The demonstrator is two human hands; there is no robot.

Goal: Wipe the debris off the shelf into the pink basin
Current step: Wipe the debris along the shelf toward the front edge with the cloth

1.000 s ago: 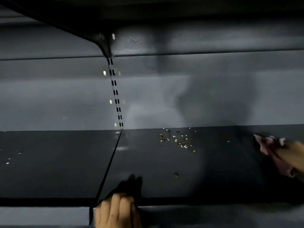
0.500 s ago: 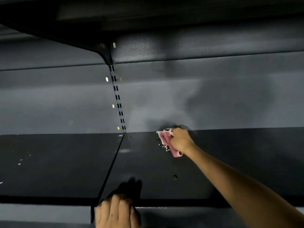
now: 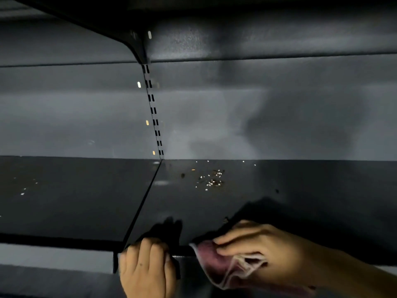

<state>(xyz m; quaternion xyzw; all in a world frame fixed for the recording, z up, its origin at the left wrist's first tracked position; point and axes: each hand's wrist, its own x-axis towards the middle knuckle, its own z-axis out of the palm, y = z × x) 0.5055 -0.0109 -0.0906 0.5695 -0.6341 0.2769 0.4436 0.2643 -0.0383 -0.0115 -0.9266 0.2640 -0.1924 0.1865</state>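
The right hand (image 3: 257,248) has swept from the back of the shelf (image 3: 86,201), where it pressed the pink cloth (image 3: 217,265) over the crumbs half a second ago, down to the front lip at five o'clock. Its fingers are curled, clamping the cloth against the edge. The left hand (image 3: 146,265) stays closed over the lip at six o'clock, beside the seam between panels. The pull seems to have carried little: most of the debris (image 3: 211,179) lies scattered at the back, about one o'clock of the left hand, and more flecks dot the panel at nine o'clock. The pink basin is out of view, so another pass looks necessary.
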